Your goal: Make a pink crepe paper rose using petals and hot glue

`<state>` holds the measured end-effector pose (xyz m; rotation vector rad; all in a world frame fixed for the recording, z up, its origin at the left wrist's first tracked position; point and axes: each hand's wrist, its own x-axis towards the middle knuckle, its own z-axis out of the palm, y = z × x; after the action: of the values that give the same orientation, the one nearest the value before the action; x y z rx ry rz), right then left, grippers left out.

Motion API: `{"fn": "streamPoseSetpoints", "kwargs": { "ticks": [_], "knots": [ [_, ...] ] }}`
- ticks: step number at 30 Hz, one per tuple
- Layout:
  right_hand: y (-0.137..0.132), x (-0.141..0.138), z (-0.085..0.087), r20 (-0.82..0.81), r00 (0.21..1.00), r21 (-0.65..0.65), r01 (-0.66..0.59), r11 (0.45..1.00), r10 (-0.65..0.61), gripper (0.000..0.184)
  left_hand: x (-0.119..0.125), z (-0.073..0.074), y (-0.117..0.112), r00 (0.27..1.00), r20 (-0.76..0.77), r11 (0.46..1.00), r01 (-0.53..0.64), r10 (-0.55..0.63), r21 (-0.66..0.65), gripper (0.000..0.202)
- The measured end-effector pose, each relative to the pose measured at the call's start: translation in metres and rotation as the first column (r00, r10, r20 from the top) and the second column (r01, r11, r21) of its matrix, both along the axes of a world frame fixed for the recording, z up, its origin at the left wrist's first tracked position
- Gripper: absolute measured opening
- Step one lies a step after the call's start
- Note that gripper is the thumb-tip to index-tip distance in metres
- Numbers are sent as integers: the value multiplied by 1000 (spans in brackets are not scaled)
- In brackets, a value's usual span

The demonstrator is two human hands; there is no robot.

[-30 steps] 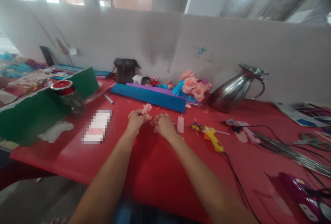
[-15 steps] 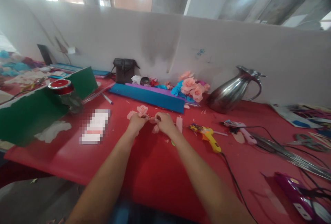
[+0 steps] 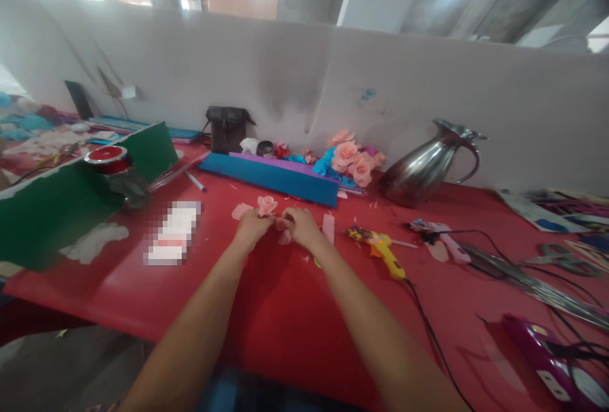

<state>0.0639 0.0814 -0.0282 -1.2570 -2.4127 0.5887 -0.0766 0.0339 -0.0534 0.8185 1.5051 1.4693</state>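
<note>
My left hand (image 3: 253, 228) is closed around the base of a pink paper flower (image 3: 267, 204), whose curled petals show above the fingers. Close beside it, my right hand (image 3: 301, 228) pinches the edge of a small pink paper petal (image 3: 280, 224) between the two hands. How the petal joins the flower is hidden by the fingers. Pink paper pieces (image 3: 242, 211) lie just left of my left hand, and a pink paper strip (image 3: 328, 228) lies right of my right hand.
A yellow glue gun (image 3: 380, 250) and a pink glue gun (image 3: 442, 240) lie to the right with cords. Behind are blue sheets (image 3: 271, 180), finished pink flowers (image 3: 352, 158) and a metal jug (image 3: 423, 164). Scissors (image 3: 566, 259) lie far right; a red-lidded jar (image 3: 128, 183) stands left.
The flower in my left hand has shifted slightly right and tilted, and my hands have drawn a little closer together. The camera view has moved slightly.
</note>
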Motion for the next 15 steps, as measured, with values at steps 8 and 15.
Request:
{"fn": "streamPoseSetpoints", "kwargs": {
  "ticks": [8, 15],
  "knots": [
    [-1, 1, 1, -50, 999, -20, 5, 1000, -6, 15, 2, 6, -3, 990, -131, 995, 37, -49, -89, 8],
    [3, 3, 0, -101, 995, -28, 6, 1000, -9, 16, 2, 6, -2, 984, -169, 994, 33, -50, -100, 6]
  ]
}}
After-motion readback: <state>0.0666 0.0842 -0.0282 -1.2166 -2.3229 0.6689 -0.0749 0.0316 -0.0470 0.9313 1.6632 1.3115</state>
